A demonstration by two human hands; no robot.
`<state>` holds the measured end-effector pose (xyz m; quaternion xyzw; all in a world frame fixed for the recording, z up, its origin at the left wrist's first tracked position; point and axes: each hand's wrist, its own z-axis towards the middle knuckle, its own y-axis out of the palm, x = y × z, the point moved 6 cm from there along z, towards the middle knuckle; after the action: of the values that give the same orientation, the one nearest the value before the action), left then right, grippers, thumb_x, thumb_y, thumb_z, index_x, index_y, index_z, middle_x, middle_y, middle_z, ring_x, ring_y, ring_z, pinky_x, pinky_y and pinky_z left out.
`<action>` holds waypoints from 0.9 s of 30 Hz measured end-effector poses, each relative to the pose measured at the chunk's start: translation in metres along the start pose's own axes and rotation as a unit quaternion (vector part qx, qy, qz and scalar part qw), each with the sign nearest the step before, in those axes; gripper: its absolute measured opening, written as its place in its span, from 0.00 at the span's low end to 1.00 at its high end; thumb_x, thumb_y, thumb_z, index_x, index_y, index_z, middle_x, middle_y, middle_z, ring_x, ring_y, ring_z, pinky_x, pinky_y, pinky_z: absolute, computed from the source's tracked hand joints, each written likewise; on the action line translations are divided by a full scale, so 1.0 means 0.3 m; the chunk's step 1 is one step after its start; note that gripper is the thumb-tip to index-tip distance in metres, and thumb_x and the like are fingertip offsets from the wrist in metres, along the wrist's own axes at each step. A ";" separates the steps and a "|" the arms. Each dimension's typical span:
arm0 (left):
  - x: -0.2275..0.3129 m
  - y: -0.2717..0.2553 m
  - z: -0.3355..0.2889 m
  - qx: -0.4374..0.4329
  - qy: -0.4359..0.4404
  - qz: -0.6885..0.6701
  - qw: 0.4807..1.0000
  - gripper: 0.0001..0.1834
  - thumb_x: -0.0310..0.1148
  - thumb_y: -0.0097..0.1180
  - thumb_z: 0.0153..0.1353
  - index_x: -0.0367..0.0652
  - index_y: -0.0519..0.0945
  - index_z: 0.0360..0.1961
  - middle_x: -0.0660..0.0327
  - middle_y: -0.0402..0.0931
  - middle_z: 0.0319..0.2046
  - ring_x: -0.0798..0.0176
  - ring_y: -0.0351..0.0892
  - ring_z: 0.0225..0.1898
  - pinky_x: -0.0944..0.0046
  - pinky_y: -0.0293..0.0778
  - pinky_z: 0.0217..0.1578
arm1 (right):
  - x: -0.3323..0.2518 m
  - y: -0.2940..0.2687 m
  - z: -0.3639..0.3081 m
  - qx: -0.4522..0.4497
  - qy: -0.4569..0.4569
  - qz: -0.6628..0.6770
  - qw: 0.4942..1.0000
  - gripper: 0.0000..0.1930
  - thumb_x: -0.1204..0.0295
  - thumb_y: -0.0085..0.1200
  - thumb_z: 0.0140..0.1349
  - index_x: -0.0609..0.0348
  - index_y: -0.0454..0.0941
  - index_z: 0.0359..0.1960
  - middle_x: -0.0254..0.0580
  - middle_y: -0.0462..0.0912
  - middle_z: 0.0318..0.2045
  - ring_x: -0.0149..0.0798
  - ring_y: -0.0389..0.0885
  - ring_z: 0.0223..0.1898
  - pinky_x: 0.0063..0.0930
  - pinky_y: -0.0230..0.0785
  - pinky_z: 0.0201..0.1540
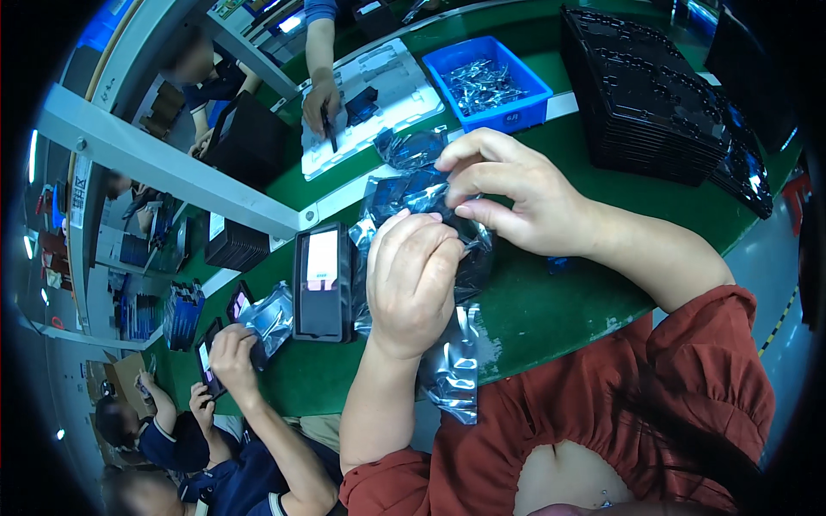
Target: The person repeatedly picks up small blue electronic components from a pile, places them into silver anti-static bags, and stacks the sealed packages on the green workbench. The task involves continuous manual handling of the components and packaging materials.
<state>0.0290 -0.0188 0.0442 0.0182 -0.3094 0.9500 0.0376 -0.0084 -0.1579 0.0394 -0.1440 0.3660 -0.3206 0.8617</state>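
Note:
My left hand (pixel 411 279) is closed over the edge of a shiny dark antistatic bag (pixel 417 189), its fingertips bent down onto the film. Close by, my right hand (pixel 525 198) pinches at the same silvery film with thumb and curled fingers; what lies between the tips is partly hidden. More crumpled antistatic bags spread beneath both hands. One clear silvery bag (pixel 456 365) hangs over the near table edge. Left of my left hand stands a black tray (pixel 323 318) with a phone-like device showing a bright panel.
A blue bin (pixel 492 116) of small silvery packets stands at the far side. Stacked black plastic trays (pixel 654 103) rise at the right. Across the green table (pixel 576 292), a co-worker's hand (pixel 322 103) works over a white tray (pixel 387 73). Another co-worker's hand (pixel 232 357) holds a bag at left.

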 end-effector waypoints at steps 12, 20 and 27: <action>0.088 0.010 0.021 0.001 0.083 0.023 0.996 0.10 0.24 0.62 0.41 0.42 0.81 0.29 0.58 0.76 0.40 0.54 0.76 0.44 0.55 0.72 0.46 | 0.042 0.041 -0.005 -0.211 0.153 0.136 0.956 0.09 0.72 0.57 0.49 0.67 0.80 0.26 0.51 0.81 0.32 0.46 0.79 0.38 0.32 0.70 0.44; -0.036 0.025 0.013 -0.022 -0.040 0.024 0.999 0.09 0.22 0.61 0.42 0.39 0.77 0.28 0.54 0.74 0.43 0.47 0.74 0.48 0.51 0.70 0.48 | 0.021 -0.116 0.022 0.074 0.054 -0.013 0.996 0.08 0.72 0.54 0.56 0.67 0.79 0.31 0.46 0.81 0.33 0.38 0.80 0.35 0.28 0.72 0.38; -0.084 0.038 0.017 -0.113 -0.086 -0.032 0.989 0.12 0.21 0.58 0.47 0.39 0.78 0.36 0.55 0.76 0.40 0.50 0.75 0.42 0.55 0.69 0.43 | 0.196 -0.231 -0.123 -0.071 0.398 0.089 0.910 0.10 0.69 0.50 0.65 0.63 0.78 0.34 0.32 0.77 0.23 0.24 0.73 0.20 0.18 0.69 0.23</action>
<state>0.0530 -0.0325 0.0401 0.1051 -0.4161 0.9022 0.0432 -0.0352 -0.2493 0.0159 -0.0322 0.7121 -0.2464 0.6567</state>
